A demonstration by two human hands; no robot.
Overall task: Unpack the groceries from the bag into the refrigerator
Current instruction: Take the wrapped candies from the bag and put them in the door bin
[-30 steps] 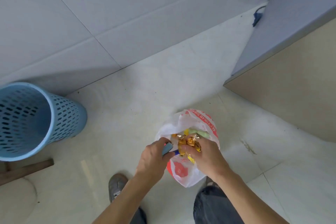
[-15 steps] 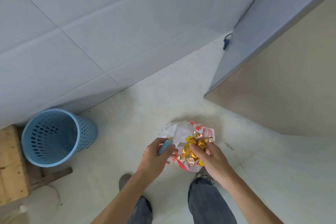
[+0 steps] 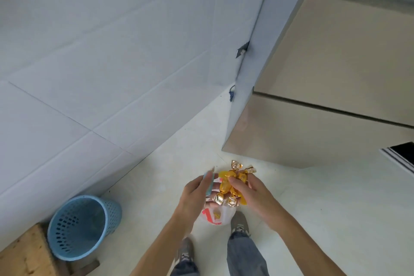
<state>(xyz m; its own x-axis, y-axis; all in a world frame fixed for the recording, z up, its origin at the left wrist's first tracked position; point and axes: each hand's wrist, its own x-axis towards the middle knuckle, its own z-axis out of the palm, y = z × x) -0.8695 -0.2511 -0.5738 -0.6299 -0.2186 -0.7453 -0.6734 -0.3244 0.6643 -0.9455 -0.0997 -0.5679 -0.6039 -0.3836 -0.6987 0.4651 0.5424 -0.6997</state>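
A bunch of gold-wrapped sweets [image 3: 233,184] is held above the floor [image 3: 313,197], clear of the bag [image 3: 216,217]. The right hand [image 3: 253,195] grips it, fingers curled round its middle, with twisted wrapper ends sticking out above and below. The bunch's long axis runs away from the person, leaning a little to the right. Just beside it, nearly touching, the left hand [image 3: 195,195] pinches a thin blue packet [image 3: 209,180] held on edge, so both hands are occupied and close together. The white, red-printed bag sits on the floor directly beneath them, between the person's shoes. What is judged to be the refrigerator [image 3: 336,63], a steel-sided cabinet with a pale front, stands ahead and to the right, its near corner meeting the floor just beyond the sweets. The right hand is the nearer to it. The front shows only a closed seam, so a door likely has to be opened first, which calls for a freed hand. A blue basket [image 3: 112,213] and a wooden stool [image 3: 22,255] stand well apart at the left wall.
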